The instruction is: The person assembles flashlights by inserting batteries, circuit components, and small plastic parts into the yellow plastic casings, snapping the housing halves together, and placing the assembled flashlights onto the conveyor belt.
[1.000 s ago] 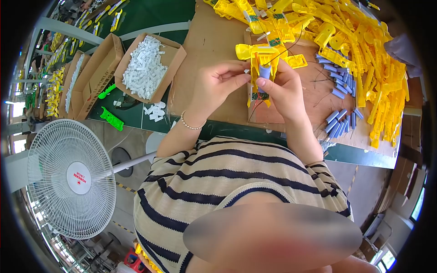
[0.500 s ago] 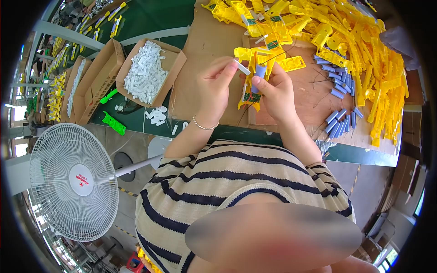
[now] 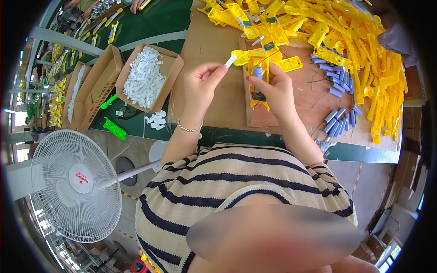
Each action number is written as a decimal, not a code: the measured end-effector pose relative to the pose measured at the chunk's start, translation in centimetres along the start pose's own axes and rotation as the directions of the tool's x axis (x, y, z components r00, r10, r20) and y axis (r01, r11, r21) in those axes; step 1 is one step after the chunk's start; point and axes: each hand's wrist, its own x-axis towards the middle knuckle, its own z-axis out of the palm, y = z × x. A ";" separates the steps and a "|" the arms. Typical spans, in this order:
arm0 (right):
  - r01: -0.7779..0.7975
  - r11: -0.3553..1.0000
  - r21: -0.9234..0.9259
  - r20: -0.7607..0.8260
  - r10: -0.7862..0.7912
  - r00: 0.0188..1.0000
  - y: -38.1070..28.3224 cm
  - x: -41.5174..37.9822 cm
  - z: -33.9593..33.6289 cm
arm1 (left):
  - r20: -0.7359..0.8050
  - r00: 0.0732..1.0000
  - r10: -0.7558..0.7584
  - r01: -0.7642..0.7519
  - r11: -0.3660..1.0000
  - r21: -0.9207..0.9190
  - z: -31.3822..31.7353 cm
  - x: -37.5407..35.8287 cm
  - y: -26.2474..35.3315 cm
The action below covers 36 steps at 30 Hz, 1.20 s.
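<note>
The left hand pinches a white strip; the right hand holds a yellow case with a blue tube.

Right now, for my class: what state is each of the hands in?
Left hand: closed, pinching a white strip.
Right hand: closed, holding a yellow casing with a blue cylinder.

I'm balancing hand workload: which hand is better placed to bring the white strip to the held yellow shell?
Probably the left hand: it pinches the strip, close beside the shell. The right hand is occupied gripping the shell.
</note>
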 end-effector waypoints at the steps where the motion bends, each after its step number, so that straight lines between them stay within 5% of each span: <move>1: -0.009 1.000 -0.018 0.004 0.009 1.000 0.0 -0.2 0.3 | 0.008 1.000 0.022 -0.022 0.999 0.040 0.1 0.0 0.2; 6: -0.038 0.994 -0.103 -0.013 0.037 0.999 -0.3 -0.9 0.9 | 0.122 0.992 -0.038 0.006 0.967 0.254 -0.2 0.0 2.1; 9: 0.075 0.967 -0.242 -0.073 -0.095 0.993 0.6 -0.7 0.5 | 0.172 0.985 0.022 -0.071 0.956 0.283 -0.5 0.2 1.6; 12: 0.235 0.875 -0.424 0.045 -0.239 0.970 0.4 -1.0 0.4 | 0.179 0.984 0.024 -0.076 0.955 0.287 -0.2 0.0 1.8; 21: -0.033 0.967 -0.251 0.097 0.059 0.994 -0.1 -0.6 0.3 | 0.208 0.977 0.054 -0.115 0.947 0.298 0.7 0.2 2.7; 36: -0.011 0.933 -0.360 0.002 0.013 1.000 0.9 -0.6 0.9 | 0.239 0.970 -0.047 -0.031 0.949 0.313 0.3 0.8 1.9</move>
